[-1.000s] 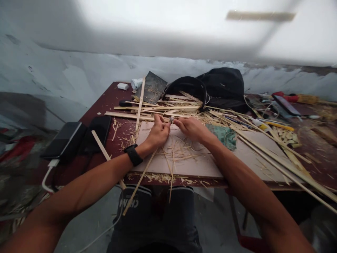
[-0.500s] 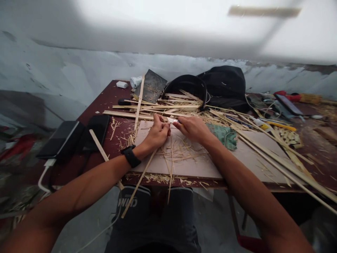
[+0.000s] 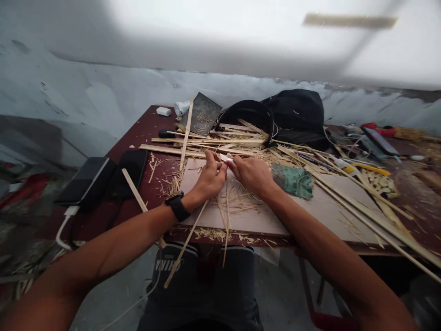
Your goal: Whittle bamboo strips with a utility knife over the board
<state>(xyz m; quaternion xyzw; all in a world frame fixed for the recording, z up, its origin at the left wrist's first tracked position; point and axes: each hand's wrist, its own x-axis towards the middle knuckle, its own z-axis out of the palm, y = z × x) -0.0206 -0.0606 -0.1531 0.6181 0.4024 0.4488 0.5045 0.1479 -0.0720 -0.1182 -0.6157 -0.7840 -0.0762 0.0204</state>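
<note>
Over the pale board (image 3: 255,220), my left hand (image 3: 212,177) is closed with its fingers pinched round a thin bamboo strip (image 3: 188,243) that slants down past the table edge. My right hand (image 3: 251,172) is closed round a small knife, whose handle the fingers mostly hide. The white blade (image 3: 225,158) points left and lies between both hands' fingertips. My hands touch or nearly touch. Thin shavings (image 3: 241,202) lie on the board under them, and a green cloth (image 3: 292,179) is right of my right hand.
Bamboo strips (image 3: 206,141) lie behind my hands, and long ones (image 3: 365,207) run off to the right. A black bag (image 3: 296,115) stands at the back. At the left are a power bank (image 3: 86,181) with a white cable and a black phone (image 3: 132,172).
The whole view has shifted slightly, moving the scene a little to the right. Both hands stay together with the blade between them, and the blade now tilts down more to the right.
</note>
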